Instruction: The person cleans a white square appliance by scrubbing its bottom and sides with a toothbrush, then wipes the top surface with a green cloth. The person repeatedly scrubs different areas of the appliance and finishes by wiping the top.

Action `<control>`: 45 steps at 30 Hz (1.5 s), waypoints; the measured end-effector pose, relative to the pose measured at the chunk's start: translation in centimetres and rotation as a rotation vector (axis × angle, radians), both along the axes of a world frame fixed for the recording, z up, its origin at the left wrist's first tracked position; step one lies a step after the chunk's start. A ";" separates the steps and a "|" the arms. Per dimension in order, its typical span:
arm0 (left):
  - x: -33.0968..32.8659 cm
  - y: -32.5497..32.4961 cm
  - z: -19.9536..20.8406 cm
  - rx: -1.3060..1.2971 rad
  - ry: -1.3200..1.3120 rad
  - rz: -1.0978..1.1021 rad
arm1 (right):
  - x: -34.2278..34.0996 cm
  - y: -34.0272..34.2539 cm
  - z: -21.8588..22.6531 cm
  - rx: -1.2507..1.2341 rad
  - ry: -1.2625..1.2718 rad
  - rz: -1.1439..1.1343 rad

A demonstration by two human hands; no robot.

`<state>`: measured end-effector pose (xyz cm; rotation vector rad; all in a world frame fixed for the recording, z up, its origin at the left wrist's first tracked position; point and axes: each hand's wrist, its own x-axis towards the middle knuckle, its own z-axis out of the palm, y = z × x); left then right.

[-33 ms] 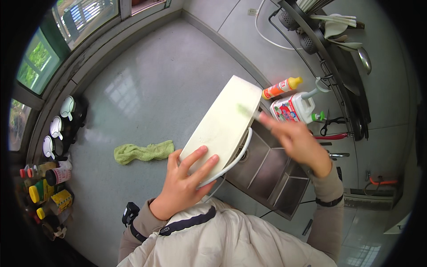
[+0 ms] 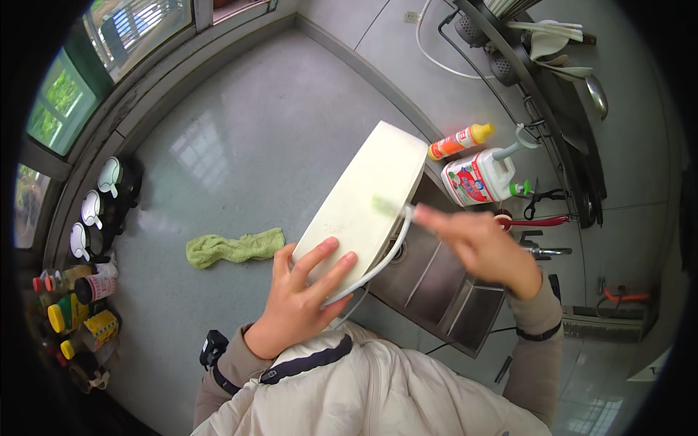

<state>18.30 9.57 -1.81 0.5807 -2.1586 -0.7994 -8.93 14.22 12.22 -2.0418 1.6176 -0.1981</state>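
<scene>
A white oblong casing [image 2: 363, 182] stands tilted over the corner of the sink, one broad face up, with a curved white rim or handle along its right side. My left hand [image 2: 309, 287] grips its near end, fingers spread over the face; the thumb is hidden. In my right hand [image 2: 483, 243] is a small brush [image 2: 389, 207] with pale green bristles, blurred by motion. The bristles are at the face of the casing, near its right edge. Left of the casing a crumpled green cloth [image 2: 236, 248] lies on the counter.
A metal sink [image 2: 436, 291] with a tap [image 2: 545, 251] is at the right. Behind it stand an orange bottle [image 2: 458, 142] and a white jug [image 2: 480, 178], below a utensil rack [image 2: 560, 138]. Lidded jars [image 2: 94, 207] and several condiment bottles [image 2: 91, 320] line the left edge.
My right hand and the brush have moved toward me and slightly left along the casing. The left hand and the casing stay put.
</scene>
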 end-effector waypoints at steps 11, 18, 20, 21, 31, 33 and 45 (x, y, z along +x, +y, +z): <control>0.0 0.2 -0.2 -0.015 -0.041 0.001 | -1.0 1.1 -1.3 -0.196 0.049 -0.185; -0.1 0.1 -0.2 0.001 -0.010 0.013 | -1.5 1.4 -1.7 -0.174 0.070 -0.105; -0.1 0.1 -0.3 0.001 -0.002 0.010 | -1.8 1.6 -1.8 -0.241 0.198 -0.334; -0.2 0.1 -0.3 -0.002 0.002 0.013 | -1.9 1.8 -1.7 -0.177 0.120 -0.284; -0.1 0.1 -0.4 0.014 0.011 0.014 | -1.9 2.2 -1.7 -0.021 0.050 -0.103; -0.2 0.2 -0.4 0.006 -0.001 0.001 | -1.8 2.0 -1.7 -0.167 0.077 -0.296; 0.0 -0.2 -0.4 -0.003 0.001 0.004 | -1.8 1.8 -1.4 0.015 0.242 -0.074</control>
